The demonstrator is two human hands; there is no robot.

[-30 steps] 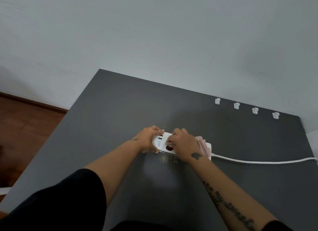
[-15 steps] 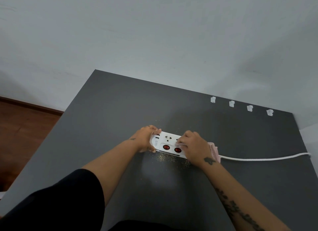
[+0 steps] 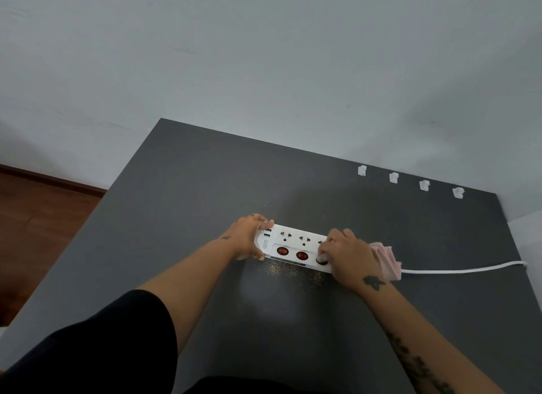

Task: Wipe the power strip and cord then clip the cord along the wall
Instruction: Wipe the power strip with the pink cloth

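A white power strip (image 3: 293, 245) with red switches lies on the dark grey table (image 3: 187, 194). My left hand (image 3: 249, 236) grips its left end. My right hand (image 3: 347, 257) presses a pink cloth (image 3: 387, 260) onto the strip's right part and hides that end. The white cord (image 3: 457, 269) runs from under the cloth to the table's right edge. Several white cord clips (image 3: 393, 177) sit in a row at the table's far edge by the wall.
Fine yellowish crumbs (image 3: 281, 272) are scattered on the table just in front of the strip. The pale wall (image 3: 264, 70) rises behind the table. Brown wooden floor (image 3: 35, 217) shows at the left.
My right hand has slid the cloth to the right along the strip, uncovering two sockets and two red switches. The left hand has kept its hold on the left end.
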